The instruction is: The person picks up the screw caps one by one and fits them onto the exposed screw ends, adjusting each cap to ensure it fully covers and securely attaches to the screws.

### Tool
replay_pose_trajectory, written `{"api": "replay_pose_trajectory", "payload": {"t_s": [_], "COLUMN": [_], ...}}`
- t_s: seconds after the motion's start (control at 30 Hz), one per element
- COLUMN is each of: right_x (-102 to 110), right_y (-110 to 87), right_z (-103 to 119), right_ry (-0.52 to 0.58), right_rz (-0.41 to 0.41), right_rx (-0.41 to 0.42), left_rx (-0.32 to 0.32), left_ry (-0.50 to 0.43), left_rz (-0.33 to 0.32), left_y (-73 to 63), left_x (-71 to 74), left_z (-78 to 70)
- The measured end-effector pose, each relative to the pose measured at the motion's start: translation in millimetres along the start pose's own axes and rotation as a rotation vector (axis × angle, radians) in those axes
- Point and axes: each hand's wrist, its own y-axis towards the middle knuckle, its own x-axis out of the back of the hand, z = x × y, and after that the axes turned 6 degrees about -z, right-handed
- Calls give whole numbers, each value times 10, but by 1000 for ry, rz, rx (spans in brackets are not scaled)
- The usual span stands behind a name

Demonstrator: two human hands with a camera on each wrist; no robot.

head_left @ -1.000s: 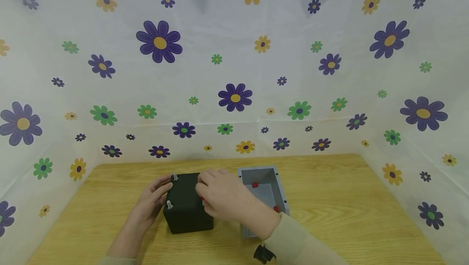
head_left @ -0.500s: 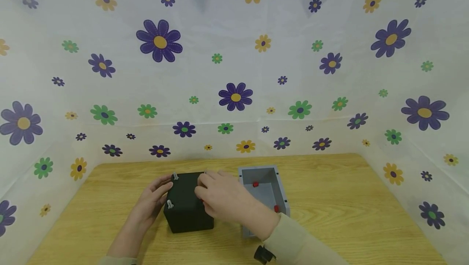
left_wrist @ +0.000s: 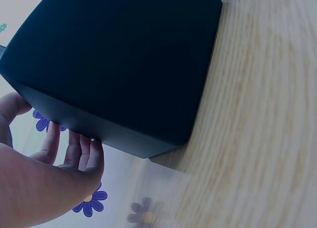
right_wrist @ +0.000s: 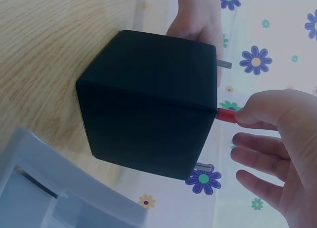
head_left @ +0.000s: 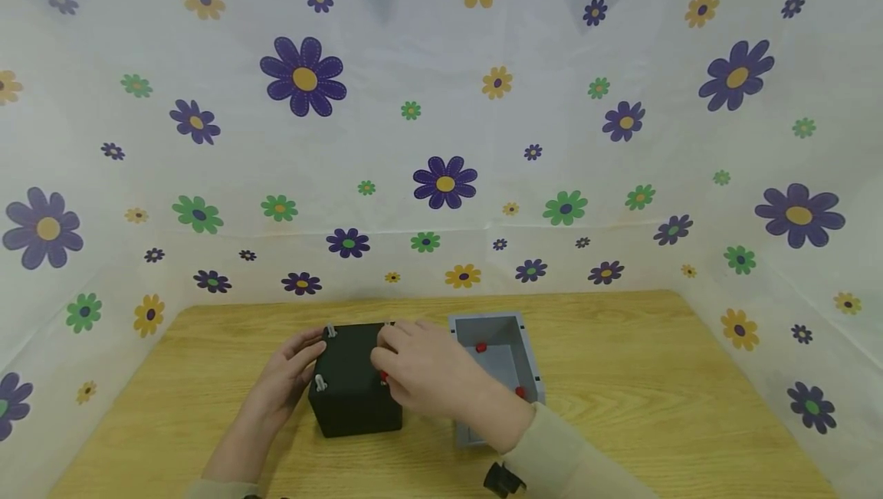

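Observation:
A black box (head_left: 353, 361) stands on the table with slim metal posts (head_left: 320, 383) at its top corners. My left hand (head_left: 281, 376) rests against the box's left side, its fingertips touching the wall in the left wrist view. Across the top, my right hand (head_left: 424, 369) is at the near right corner. Between its thumb and forefinger it pinches a small red cap (right_wrist: 227, 115) sitting over the corner post, while the other fingers stay apart from the box. Another bare post (right_wrist: 203, 166) shows in the right wrist view.
Close to the right of the black box is a grey open tray (head_left: 483, 321) with red caps (head_left: 480, 347) inside; my right forearm passes over its near part. The wooden table (head_left: 621, 376) ends at a flower-patterned cloth (head_left: 552, 100) behind and at the sides.
Hands, box and tray keep nearly the same places. My right hand's fingers shift slightly at the corner, and more of the red cap shows than half a second ago.

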Motion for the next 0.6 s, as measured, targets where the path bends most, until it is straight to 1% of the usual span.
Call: {"api": "replay_pose_trajectory", "payload": {"t_s": [0.2, 0.3, 0.47, 0.6], "right_x": [5, 12, 11, 9], "right_y": [-16, -18, -39, -58], "right_z": [7, 6, 2, -8], "right_ry": [-21, -21, -23, -35], "right_rz": [-37, -46, -47, -36], "right_rx": [7, 7, 12, 10], "left_rx": [-11, -11, -3, -8], "left_ry": [2, -5, -11, -15], "left_rz": [10, 2, -4, 5], "left_y": [5, 10, 15, 14], "left_x": [-1, -1, -3, -5], "left_z": [4, 7, 7, 7]}}
